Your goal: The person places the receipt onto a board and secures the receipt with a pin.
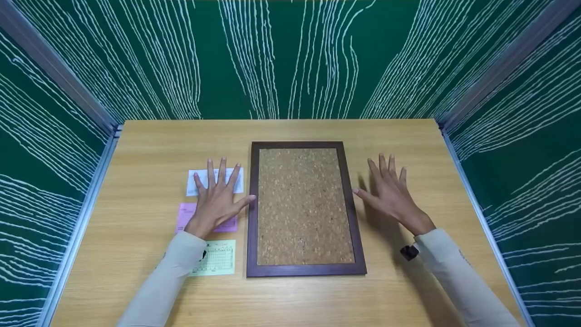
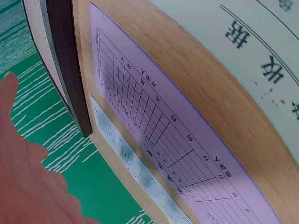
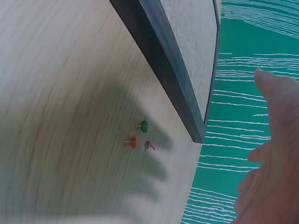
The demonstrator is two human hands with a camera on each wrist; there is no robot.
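Note:
A cork board point(image 1: 304, 206) in a dark brown frame lies flat on the wooden table. To its left are three printed paper slips: a pale blue one point(image 1: 192, 184), a purple one point(image 1: 184, 214) and a green one point(image 1: 221, 258). My left hand point(image 1: 217, 202) hovers over the blue and purple slips, fingers spread, holding nothing. Its thumb overlaps the frame's left edge in the head view. Right of the board, my right hand point(image 1: 391, 196) is raised with fingers extended and holds nothing. Below it, the right wrist view shows green point(image 3: 145, 126), orange point(image 3: 134, 142) and pink point(image 3: 150, 145) thumbtacks.
The wooden table point(image 1: 136, 150) is bounded by metal rails point(image 1: 79, 218) at the sides. Green panels point(image 1: 286, 59) with wavy white lines stand behind and on both sides. A small dark device point(image 1: 409, 252) sits at the right wrist.

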